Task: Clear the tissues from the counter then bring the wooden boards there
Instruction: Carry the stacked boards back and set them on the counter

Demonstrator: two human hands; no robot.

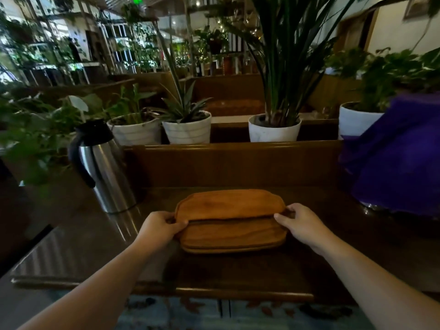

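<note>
Nearest the camera, two bare forearms reach forward over the front edge of the dark wooden counter (71, 246), well apart from each other, one to each end of a stack of wooden boards (232, 234). The left hand (160, 228) is clamped on the left end, thumb on top and fingers curled round the edge; the right hand (301, 222) pinches the right end in the same way, thumb over the seam where the upper board (228, 204) sits pushed back from the ones beneath. Gripping both short ends at once makes sense for a stack — it keeps loose boards from sliding over each other, though the top one is already offset toward the back. The bottom of the stack looks to be touching the counter near its middle; whether it is being set down or lifted I cannot tell. No tissues show on the counter, so by my reckoning the clearing step is done. Just left of the boards stands a steel carafe (104, 167) with a black lid, and at the right edge lies a purple cloth bundle (400, 158), both leaving the middle free. Beyond the raised wooden back panel (233, 163) a row of white plant pots (273, 129) lines a ledge — well clear of the work.
</note>
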